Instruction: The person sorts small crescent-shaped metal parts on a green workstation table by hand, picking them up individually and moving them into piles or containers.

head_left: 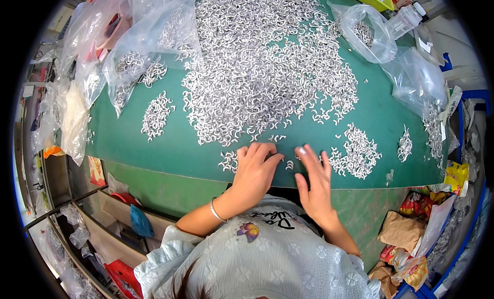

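Small curved silvery-white pieces form a big heap on the green tabletop. Just in front of the heap, my left hand rests with its fingers bent down and drawn together; whatever lies under the fingertips is hidden. A small cluster of the pieces sits at its left side. My right hand is open over the near edge, thumb and fingers apart, beside a flat pile of pieces on its right. Between the hands lie a few loose pieces.
Clear plastic bags with more pieces cover the back left. Another open bag and a clear bottle stand back right. Smaller piles lie left and far right. Drawers and wrappers are below the tabletop.
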The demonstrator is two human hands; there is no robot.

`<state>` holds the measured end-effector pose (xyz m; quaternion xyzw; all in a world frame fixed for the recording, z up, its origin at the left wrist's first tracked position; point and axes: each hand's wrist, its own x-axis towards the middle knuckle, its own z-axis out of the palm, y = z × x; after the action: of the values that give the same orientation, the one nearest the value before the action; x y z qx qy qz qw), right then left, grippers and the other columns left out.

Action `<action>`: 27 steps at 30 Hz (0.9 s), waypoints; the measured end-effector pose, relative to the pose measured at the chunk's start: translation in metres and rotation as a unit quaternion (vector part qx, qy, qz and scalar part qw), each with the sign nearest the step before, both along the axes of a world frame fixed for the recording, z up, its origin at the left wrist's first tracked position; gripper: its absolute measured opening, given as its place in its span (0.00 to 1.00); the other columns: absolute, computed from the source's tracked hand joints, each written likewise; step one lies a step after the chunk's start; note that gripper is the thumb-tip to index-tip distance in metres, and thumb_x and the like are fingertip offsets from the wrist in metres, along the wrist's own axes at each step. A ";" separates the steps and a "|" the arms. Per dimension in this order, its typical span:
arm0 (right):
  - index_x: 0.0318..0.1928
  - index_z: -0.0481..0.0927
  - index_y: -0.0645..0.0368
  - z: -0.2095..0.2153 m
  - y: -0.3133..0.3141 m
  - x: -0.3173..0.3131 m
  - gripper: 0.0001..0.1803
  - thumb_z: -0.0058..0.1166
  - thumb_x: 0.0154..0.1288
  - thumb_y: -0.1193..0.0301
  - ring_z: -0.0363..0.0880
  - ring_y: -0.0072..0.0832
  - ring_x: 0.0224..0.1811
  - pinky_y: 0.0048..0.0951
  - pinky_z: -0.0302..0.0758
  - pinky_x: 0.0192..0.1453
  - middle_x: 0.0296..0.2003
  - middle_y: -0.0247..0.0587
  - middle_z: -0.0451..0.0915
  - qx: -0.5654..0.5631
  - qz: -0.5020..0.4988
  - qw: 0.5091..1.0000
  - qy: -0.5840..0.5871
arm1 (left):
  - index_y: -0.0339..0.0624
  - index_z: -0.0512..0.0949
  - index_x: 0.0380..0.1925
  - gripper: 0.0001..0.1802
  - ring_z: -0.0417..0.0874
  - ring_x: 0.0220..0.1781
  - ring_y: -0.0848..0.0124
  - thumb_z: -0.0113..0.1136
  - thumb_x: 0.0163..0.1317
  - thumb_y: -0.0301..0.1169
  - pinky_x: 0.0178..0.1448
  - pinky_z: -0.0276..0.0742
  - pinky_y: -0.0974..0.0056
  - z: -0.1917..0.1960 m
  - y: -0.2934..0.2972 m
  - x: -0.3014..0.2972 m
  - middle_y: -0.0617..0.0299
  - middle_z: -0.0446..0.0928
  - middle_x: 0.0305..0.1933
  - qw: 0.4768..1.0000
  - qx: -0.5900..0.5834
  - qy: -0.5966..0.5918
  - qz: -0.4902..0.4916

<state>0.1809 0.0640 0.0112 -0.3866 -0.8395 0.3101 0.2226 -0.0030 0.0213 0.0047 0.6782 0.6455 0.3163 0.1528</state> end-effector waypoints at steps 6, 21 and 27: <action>0.69 0.60 0.71 0.001 -0.018 -0.013 0.37 0.60 0.62 0.75 0.65 0.48 0.71 0.62 0.48 0.76 0.66 0.53 0.70 -0.019 0.046 0.998 -0.035 | 0.40 0.82 0.42 0.15 0.76 0.45 0.63 0.64 0.54 0.17 0.51 0.64 0.59 0.005 -0.006 -0.004 0.60 0.76 0.43 0.998 0.016 -0.047 0.038; 0.60 0.72 0.66 -0.009 0.041 -0.040 0.22 0.54 0.69 0.72 0.73 0.46 0.64 0.50 0.66 0.70 0.56 0.53 0.78 0.046 0.124 0.991 0.031 | 0.32 0.79 0.42 0.15 0.75 0.60 0.51 0.62 0.52 0.20 0.69 0.64 0.40 -0.019 -0.019 0.008 0.47 0.75 0.53 0.987 0.020 -0.116 -0.106; 0.61 0.71 0.68 -0.003 0.028 -0.012 0.25 0.59 0.64 0.75 0.72 0.47 0.65 0.48 0.67 0.70 0.57 0.53 0.77 0.050 0.082 0.995 -0.018 | 0.36 0.81 0.41 0.13 0.78 0.57 0.58 0.64 0.54 0.17 0.73 0.56 0.39 -0.011 -0.036 -0.014 0.56 0.78 0.51 0.999 0.026 -0.022 0.006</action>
<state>0.1686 0.0916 0.0079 -0.3102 -0.8869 0.2777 0.2002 -0.0169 -0.0145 -0.0066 0.6708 0.6377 0.3486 0.1478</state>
